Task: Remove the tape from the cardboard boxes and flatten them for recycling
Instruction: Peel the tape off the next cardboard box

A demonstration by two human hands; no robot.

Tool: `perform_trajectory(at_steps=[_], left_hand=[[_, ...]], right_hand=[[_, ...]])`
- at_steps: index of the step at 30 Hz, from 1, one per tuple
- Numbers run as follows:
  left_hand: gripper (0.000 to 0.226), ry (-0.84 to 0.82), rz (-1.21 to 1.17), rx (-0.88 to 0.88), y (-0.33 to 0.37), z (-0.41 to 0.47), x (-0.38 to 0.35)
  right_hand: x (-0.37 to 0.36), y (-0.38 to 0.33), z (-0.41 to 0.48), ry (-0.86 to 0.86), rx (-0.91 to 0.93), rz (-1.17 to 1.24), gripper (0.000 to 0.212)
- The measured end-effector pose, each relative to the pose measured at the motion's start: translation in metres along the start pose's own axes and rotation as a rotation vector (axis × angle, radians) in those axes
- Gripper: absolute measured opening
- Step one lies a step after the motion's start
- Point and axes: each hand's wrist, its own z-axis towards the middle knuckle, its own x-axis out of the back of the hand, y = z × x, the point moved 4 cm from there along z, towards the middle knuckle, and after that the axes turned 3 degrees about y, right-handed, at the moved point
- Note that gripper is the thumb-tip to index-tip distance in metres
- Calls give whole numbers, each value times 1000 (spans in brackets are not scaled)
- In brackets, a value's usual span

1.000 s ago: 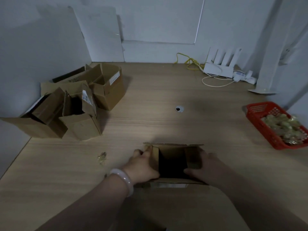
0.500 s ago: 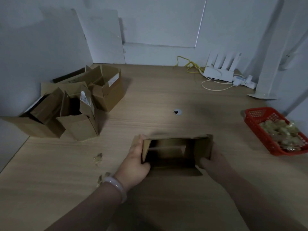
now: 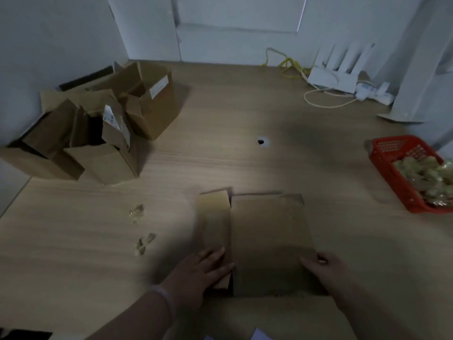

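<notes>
Table (image 3: 245,119) with a pile of open boxes (image 3: 98,133) at far left, not yet flattened. The flat box (image 3: 267,241) is laid at near centre, its long axis running away from the person. A red basket (image 3: 382,153) of pale crumpled scraps is seen at the right. The left hand (image 3: 201,271) is pressed palm down on the narrow left panel beside the fold, fingers straight. The right hand (image 3: 323,268) is set at the near right edge — whether its fingers curl round that edge cannot be told. Both hands are at the near end, one on each side, so the far end is judged least pressed. Two tape scraps (image 3: 144,241) lie just left of the flat box.
</notes>
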Motion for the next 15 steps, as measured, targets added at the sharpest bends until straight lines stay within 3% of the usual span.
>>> perform_trajectory(at_steps=[2,7,9,12,15], left_hand=[[74,23,48,-29,6,3,-10],[72,246,9,147,9,33,-8],[74,249,-10,239,6,54,-4],[78,264,-33,307,-2,80,-4],[84,278,-88,300,-10,97,-9]], right_hand=[[-7,13,9,42,16,-142,45],[-16,27,26,94,78,-492,49],[-14,24,29,165,229,-659,67],[-26,8,32,128,514,-846,102],[-53,-16,42,-10,803,-1024,102]])
